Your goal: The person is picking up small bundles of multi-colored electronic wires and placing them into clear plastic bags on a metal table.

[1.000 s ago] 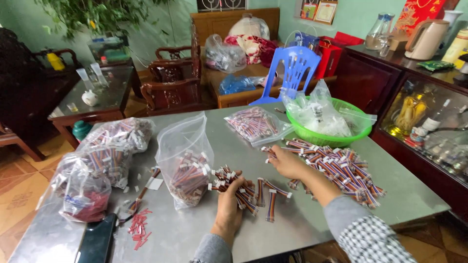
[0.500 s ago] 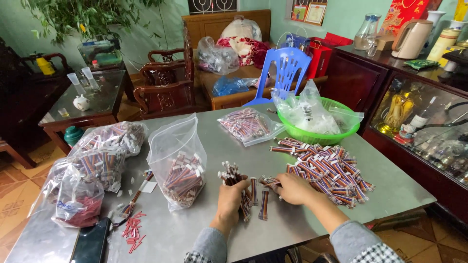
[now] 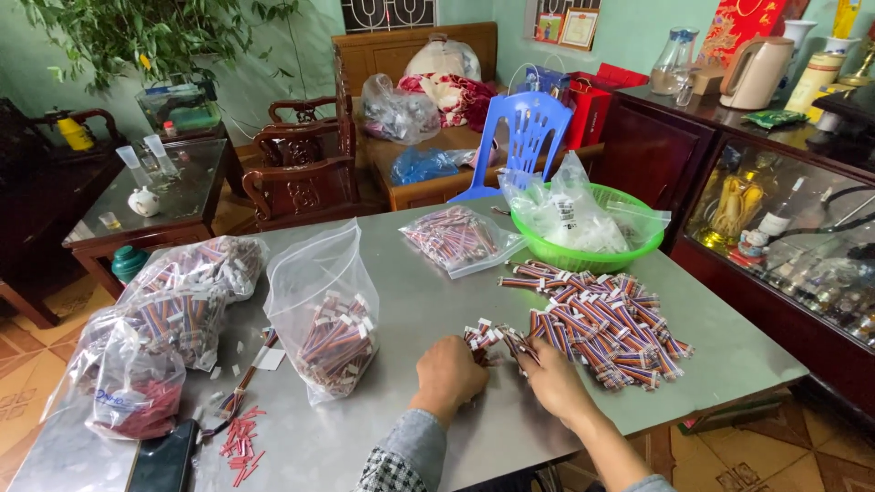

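I see my left hand (image 3: 448,372) and right hand (image 3: 554,383) both curled closed around one small bundle of striped red-white-blue wire pieces with white plastic ends (image 3: 497,339), held just above the smooth grey metal table (image 3: 410,292) near its front edge. Just right of it spreads a loose heap of the same striped wires (image 3: 602,319), uncountable. Farther out I count one clear zip bag standing open (image 3: 324,314), one round green plastic basket (image 3: 583,251), and one blue plastic chair (image 3: 524,137) in a room of carved dark wood.

Home living room, carved wooden armchairs (image 3: 305,169), glass display cabinet (image 3: 784,237), potted plant (image 3: 137,36)
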